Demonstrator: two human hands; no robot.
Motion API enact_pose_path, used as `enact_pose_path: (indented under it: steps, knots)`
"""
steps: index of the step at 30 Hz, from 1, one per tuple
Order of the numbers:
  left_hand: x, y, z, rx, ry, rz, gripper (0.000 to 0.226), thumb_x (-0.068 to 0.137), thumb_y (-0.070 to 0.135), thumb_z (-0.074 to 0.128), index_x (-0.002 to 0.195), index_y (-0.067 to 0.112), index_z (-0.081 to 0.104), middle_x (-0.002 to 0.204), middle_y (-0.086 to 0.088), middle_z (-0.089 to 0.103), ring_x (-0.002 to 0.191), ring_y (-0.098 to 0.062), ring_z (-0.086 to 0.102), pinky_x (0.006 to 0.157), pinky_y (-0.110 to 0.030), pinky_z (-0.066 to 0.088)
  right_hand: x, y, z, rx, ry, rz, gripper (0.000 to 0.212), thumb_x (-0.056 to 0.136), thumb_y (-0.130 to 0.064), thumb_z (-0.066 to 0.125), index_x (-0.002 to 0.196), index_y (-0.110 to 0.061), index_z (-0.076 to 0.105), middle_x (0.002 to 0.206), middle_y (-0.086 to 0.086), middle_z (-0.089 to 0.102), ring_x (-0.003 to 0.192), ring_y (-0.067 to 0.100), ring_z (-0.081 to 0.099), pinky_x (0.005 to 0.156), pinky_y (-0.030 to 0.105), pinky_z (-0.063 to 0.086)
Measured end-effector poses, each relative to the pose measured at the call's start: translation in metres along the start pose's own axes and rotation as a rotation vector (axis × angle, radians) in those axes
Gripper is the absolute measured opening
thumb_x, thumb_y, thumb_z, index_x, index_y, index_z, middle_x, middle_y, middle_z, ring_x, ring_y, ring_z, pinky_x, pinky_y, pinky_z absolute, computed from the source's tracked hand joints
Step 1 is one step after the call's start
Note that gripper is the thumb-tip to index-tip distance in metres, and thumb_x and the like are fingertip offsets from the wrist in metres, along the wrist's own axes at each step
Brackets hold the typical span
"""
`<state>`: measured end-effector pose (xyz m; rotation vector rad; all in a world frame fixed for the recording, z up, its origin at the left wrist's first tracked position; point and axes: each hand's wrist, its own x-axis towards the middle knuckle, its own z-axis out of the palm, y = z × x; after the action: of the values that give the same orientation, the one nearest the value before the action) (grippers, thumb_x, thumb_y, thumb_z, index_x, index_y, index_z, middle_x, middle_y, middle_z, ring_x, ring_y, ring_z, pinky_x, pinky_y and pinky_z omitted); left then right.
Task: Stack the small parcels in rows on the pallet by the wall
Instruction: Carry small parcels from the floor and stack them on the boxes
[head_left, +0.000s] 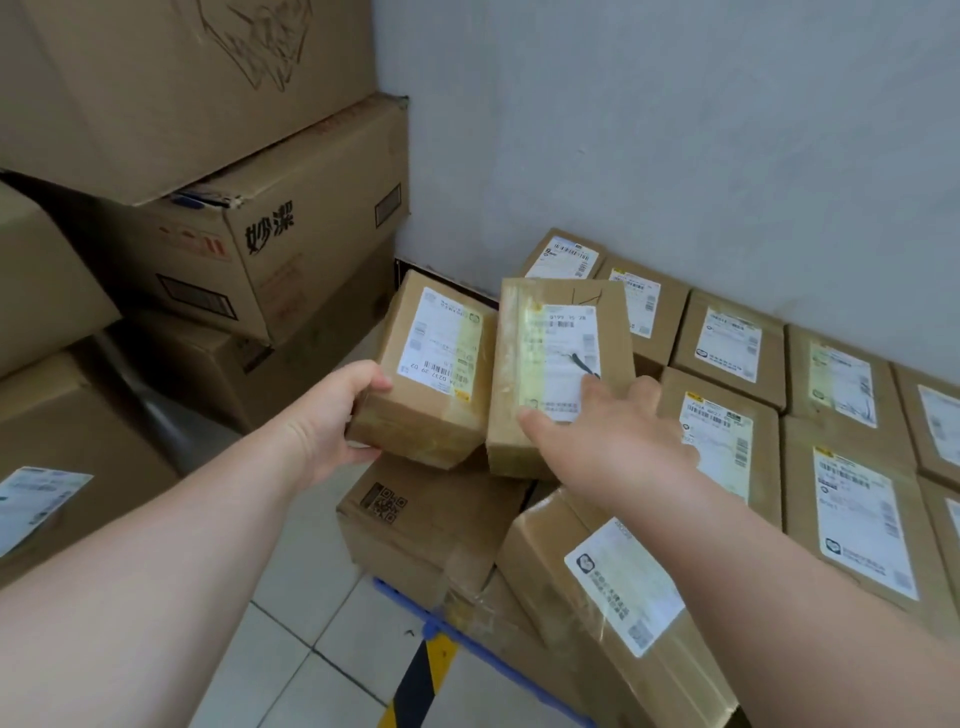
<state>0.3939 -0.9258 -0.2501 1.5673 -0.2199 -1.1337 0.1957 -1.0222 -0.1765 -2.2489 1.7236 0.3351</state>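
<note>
Fingers (365, 456) of the left hand (337, 415) curl under a small parcel (431, 374), thumb on top. The right hand (608, 436) lies flat, fingers spread, on a second parcel (556, 343) alongside. Right of them, labelled parcels (737, 338) lie in rows on the blue pallet (460, 643); big cartons (291, 228) crowd the left.

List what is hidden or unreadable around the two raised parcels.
Head view:
- Pallet: only a blue edge shows; parcels cover the rest.
- Left parcel label: print blurred, too small.
- Right hand on right parcel: grip or mere press, unclear; own palm hides it.
</note>
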Motion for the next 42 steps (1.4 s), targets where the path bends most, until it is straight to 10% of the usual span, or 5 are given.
enact_pose_path:
  steps: [10,16,26,31,42]
  knots:
    - [0.017,-0.021,0.007,-0.033,0.066,-0.081,0.03,0.097,0.022,0.044,0.122,0.017,0.06,0.122,-0.009,0.059,0.113,-0.027,0.055,0.085,-0.04,0.052,0.011,0.025,0.021,0.023,-0.183,-0.011,0.074,0.085,-0.06,0.061,0.144,-0.022,0.035,0.136,0.007,0.025,0.091,0.024,0.054,0.085,0.039,0.055]
    - [0.031,-0.009,0.034,0.074,0.078,0.06,0.037,0.107,0.015,0.036,0.139,0.025,0.051,0.112,0.004,0.06,0.09,-0.009,0.057,0.102,-0.042,0.048,0.019,0.019,0.028,-0.205,-0.019,-0.122,0.065,0.088,-0.061,0.052,0.142,-0.025,0.039,0.146,0.007,0.034,0.134,0.033,0.033,0.106,0.048,0.032]
    - [0.052,0.002,0.058,0.253,0.148,0.18,0.039,0.106,0.014,0.035,0.141,0.025,0.051,0.118,0.003,0.059,0.085,-0.005,0.054,0.091,-0.032,0.05,0.05,0.016,0.032,-0.204,-0.052,-0.211,0.069,0.096,-0.046,0.055,0.152,-0.023,0.022,0.154,0.009,0.027,0.137,0.036,0.031,0.105,0.045,0.034]
    - [0.056,0.006,0.059,0.38,0.167,0.202,0.041,0.106,0.022,0.039,0.146,0.028,0.045,0.141,0.002,0.053,0.123,-0.022,0.05,0.108,-0.042,0.042,0.054,0.016,0.037,-0.202,-0.029,-0.223,0.07,0.099,-0.043,0.052,0.155,-0.022,0.015,0.158,0.011,0.02,0.141,0.037,0.026,0.109,0.047,0.032]
    - [0.011,-0.001,0.054,0.604,0.22,0.312,0.063,0.102,0.04,0.046,0.156,0.029,0.016,0.16,0.001,0.025,0.144,-0.025,0.03,0.112,-0.04,0.03,0.038,0.019,0.026,-0.036,0.0,-0.27,0.062,0.101,-0.048,0.044,0.153,-0.022,0.025,0.158,0.008,0.025,0.142,0.035,0.03,0.111,0.049,0.033]
